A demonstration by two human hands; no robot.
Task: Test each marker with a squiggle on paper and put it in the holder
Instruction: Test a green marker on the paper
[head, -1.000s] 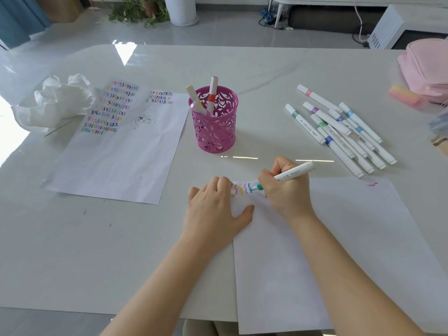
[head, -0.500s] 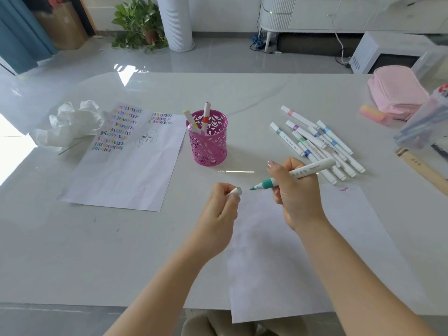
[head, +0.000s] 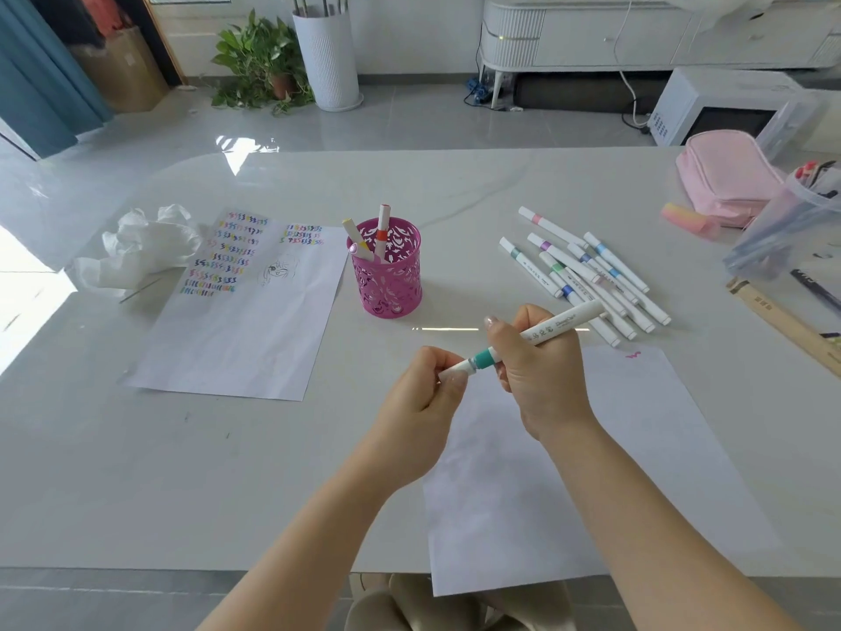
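On the white table [head: 136, 471], the task stood at an early stage, judging by the lay of things. A sheet of paper [head: 637, 448] lay in front of the holder and to its right, on the person's side, with one pink squiggle [head: 632, 355] showing at its far corner; any other marks there were hidden by the hands. A second sheet [head: 255, 321], left of the holder, carried rows of coloured squiggles. Right of the holder lay a loose pile of markers [head: 587, 275], about ten and all capped, and they were probably yet to be tested. The pink holder [head: 387, 280] itself held only a few markers: a yellow-banded one [head: 357, 236] and an orange-banded one [head: 381, 225] stood out of it. Both hands were raised just in front of the holder, above the near sheet's far edge. The right hand [head: 537, 371] was curled round the barrel of the teal marker [head: 546, 327], which pointed left and slightly down. The left hand [head: 423, 403] pinched the white cap [head: 455, 370] between thumb and fingertips. The cap sat over the tip, close against the teal collar, but whether it was fully seated could not be told. What was left for this marker, it seemed, was to drop it into the holder.
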